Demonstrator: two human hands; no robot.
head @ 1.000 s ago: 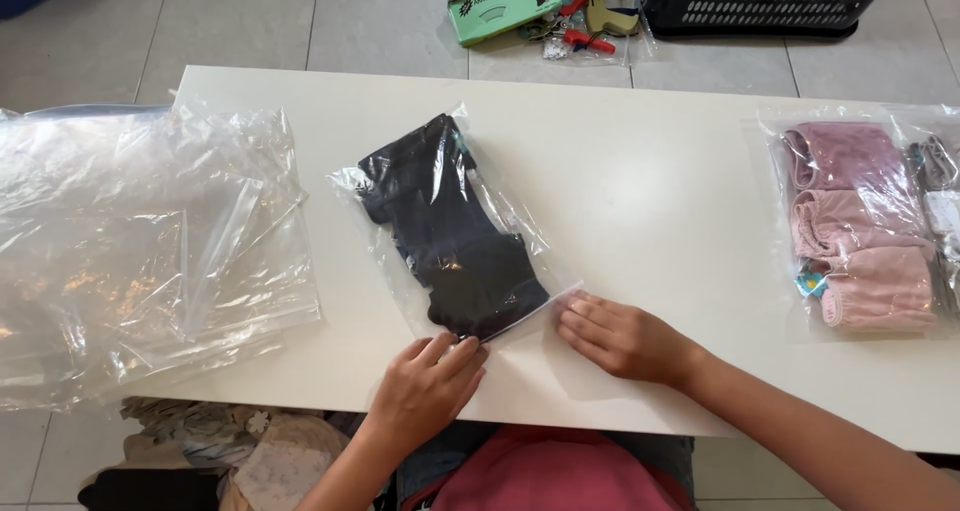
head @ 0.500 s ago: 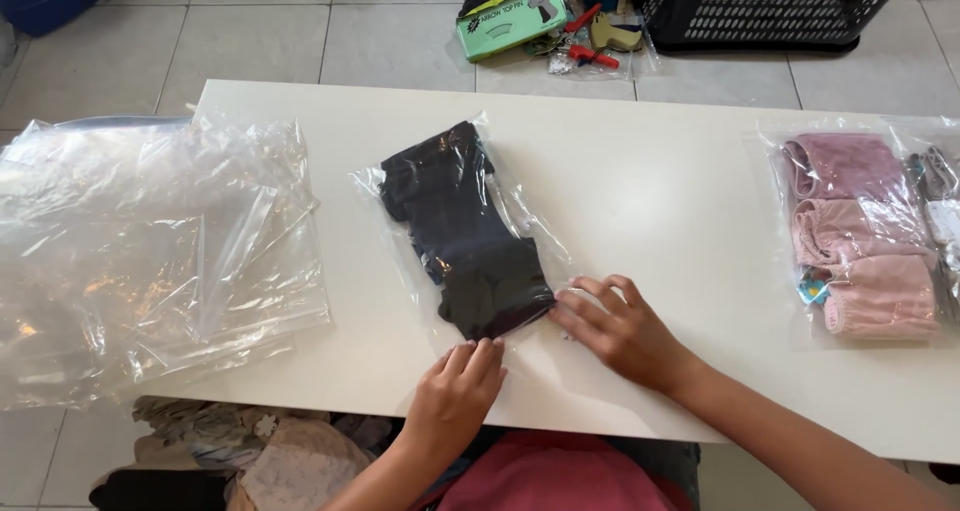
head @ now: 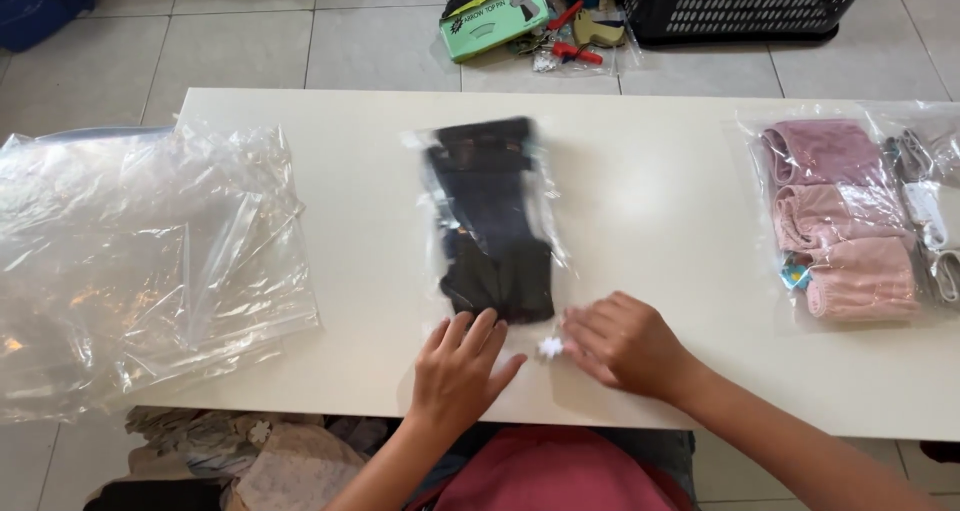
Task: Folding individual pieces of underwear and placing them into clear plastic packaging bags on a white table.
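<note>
On the white table in the head view, a clear bag with a dark folded garment lay lengthwise at the middle. The left hand pressed flat on the bag's near open end, fingers spread. The right hand rested beside it, fingers curled together over the flap next to a small white star-shaped sticker. The closing of the flap seemed in hand; sealing it would call for a firm, even press along the edge. A pile of empty clear bags lay left, a bagged pink garment right. A green box and black crate sat on the floor.
</note>
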